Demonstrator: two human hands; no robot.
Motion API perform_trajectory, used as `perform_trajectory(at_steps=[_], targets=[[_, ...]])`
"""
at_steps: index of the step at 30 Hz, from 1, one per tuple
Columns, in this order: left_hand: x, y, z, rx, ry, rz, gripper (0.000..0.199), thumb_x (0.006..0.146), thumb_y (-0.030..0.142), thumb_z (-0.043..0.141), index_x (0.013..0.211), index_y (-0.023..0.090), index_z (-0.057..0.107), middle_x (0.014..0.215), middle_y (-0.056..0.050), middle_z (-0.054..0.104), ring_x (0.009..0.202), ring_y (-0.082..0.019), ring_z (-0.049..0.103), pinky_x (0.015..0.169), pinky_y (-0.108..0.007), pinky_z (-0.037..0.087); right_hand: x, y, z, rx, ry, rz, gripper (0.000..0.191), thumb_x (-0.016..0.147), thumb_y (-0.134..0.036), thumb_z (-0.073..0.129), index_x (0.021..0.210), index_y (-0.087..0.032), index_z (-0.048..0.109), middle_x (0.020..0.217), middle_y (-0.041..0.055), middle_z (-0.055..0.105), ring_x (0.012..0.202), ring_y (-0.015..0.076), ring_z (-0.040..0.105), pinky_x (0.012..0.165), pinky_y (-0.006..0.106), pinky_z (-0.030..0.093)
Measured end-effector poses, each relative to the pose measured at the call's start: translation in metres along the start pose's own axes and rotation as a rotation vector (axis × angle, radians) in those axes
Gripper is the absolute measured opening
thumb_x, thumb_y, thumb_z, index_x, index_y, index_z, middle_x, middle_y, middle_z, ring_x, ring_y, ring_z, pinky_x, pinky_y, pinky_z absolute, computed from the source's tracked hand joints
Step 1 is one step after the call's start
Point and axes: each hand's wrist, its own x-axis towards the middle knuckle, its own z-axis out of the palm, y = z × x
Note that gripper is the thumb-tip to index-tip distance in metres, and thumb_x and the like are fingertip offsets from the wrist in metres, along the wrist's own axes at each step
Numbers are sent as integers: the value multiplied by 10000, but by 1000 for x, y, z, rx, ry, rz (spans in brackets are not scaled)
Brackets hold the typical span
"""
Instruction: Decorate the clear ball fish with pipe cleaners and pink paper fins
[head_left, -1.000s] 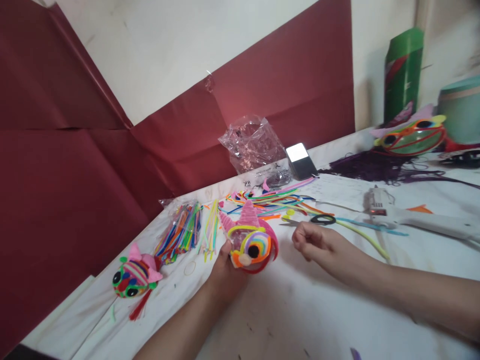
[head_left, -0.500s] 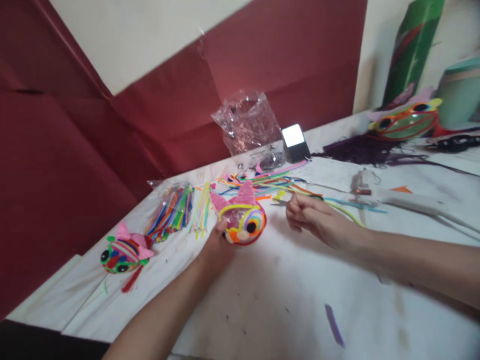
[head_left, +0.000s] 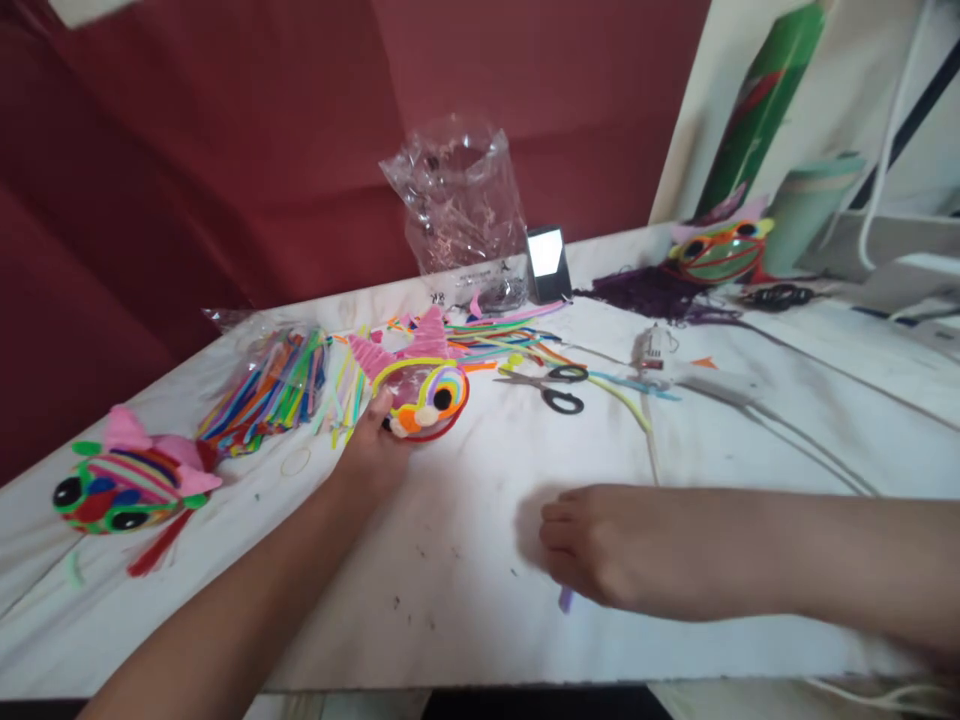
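My left hand grips the left side of a round pipe-cleaner animal head, with pink pointed ears, a yellow rim, an orange nose and a black eye ringed in rainbow loops. Its thumb lies over the rim. Nearer the table's front edge, my right hand is turned down with its fingers curled together, their tips hidden. From beneath it pokes the end of a purple fuzzy strip. Black-handled scissors lie on the table between the animal head and the right hand, touched by neither.
A finished colourful animal head lies at left, beside bundled pipe cleaners. Loose pipe cleaners spread behind. Further back are a clear plastic bag, a small dark box, a glue gun and another head.
My right hand has left the scissors and come down towards the front edge, over the purple strip. My left hand keeps its hold on the animal head. The view has shifted.
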Motion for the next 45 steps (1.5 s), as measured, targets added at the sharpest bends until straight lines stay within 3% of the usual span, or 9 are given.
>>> perform_trajectory(at_steps=[4, 8, 11, 14, 18, 25, 32, 39, 45], targets=[[4, 9, 1, -78, 32, 102, 349, 838, 398, 643, 1105, 173, 656, 1237, -95, 673, 1335, -314, 468, 1097, -522, 414, 10, 49, 2, 116, 290, 254, 247, 878, -163, 471, 706, -249, 627, 764, 52, 651, 690, 181, 553, 706, 313, 455], [10, 22, -6, -80, 48, 204, 314, 812, 395, 680, 1049, 190, 666, 1203, -88, 691, 1328, -316, 478, 1062, -532, 448, 33, 113, -25, 122, 535, 482, 96, 771, -239, 547, 686, -227, 590, 676, 32, 603, 610, 167, 489, 608, 307, 391], [16, 31, -15, -90, 52, 244, 304, 765, 400, 727, 985, 197, 673, 1138, -76, 718, 1265, -313, 544, 1031, -521, 478, 47, 134, -47, 179, 682, 604, 79, 712, -276, 589, 654, -223, 585, 626, 6, 590, 574, 151, 481, 582, 294, 366], [20, 35, -23, -112, 53, 238, 318, 735, 405, 753, 971, 209, 668, 1096, -57, 730, 1199, -296, 597, 1006, -500, 500, 50, 129, -60, 242, 828, 692, 136, 689, -309, 594, 604, -221, 533, 545, -27, 513, 528, 129, 430, 542, 289, 320], [22, 37, -27, -117, 49, 193, 413, 693, 412, 782, 1011, 186, 645, 1083, -71, 726, 1137, -279, 631, 982, -473, 511, 41, 104, -60, 354, 1010, 733, 128, 685, -281, 558, 622, -232, 458, 542, -47, 474, 535, 118, 402, 538, 286, 310], [24, 45, -26, -159, 16, 223, 437, 682, 400, 789, 1013, 188, 597, 1086, -74, 714, 1109, -244, 643, 998, -452, 485, 20, 58, -53, 590, 1203, 683, 198, 669, -273, 565, 572, -250, 393, 516, -67, 339, 505, 115, 352, 544, 308, 355], [19, 49, -21, -166, -6, 247, 420, 668, 383, 803, 992, 215, 596, 1032, -30, 710, 1070, -219, 652, 964, -416, 510, 16, 34, -66, 655, 1338, 625, 261, 586, -247, 615, 531, -256, 359, 501, -68, 293, 485, 111, 280, 489, 304, 295], [7, 42, -14, -100, -56, 168, 448, 667, 419, 799, 1005, 214, 589, 998, -46, 710, 1012, -250, 673, 913, -444, 525, 23, 30, -78, 687, 1336, 581, 205, 593, -239, 603, 573, -247, 400, 513, -73, 329, 489, 102, 309, 486, 288, 283], [-2, 23, -10, -34, -49, 114, 488, 651, 426, 809, 1033, 210, 598, 1014, -61, 719, 1023, -262, 667, 968, -469, 474, 23, 44, -53, 694, 1211, 665, 222, 646, -282, 630, 564, -238, 428, 505, -68, 396, 505, 103, 360, 516, 286, 311]])
